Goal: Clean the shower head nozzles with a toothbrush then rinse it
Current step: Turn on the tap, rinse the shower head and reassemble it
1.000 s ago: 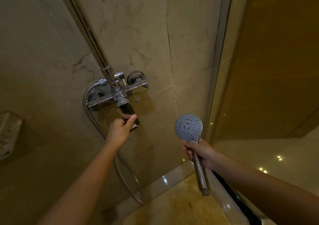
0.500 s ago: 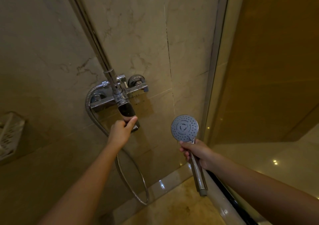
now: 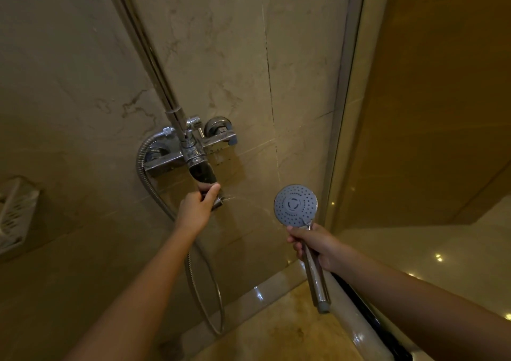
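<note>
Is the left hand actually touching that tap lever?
Touching. The head view shows the left hand wrapped around the lower end of the tap lever, thumb lying up along its front.

Dim amber light; small glare spots on the glossy floor, wide-angle bending at edges, corners soft.

You stand in a home shower stall: marbled beige tile walls, a chrome mixer tap on a riser pipe, a coiled metal hose, a white plastic caddy on the left wall, and a glass screen at your right.
</note>
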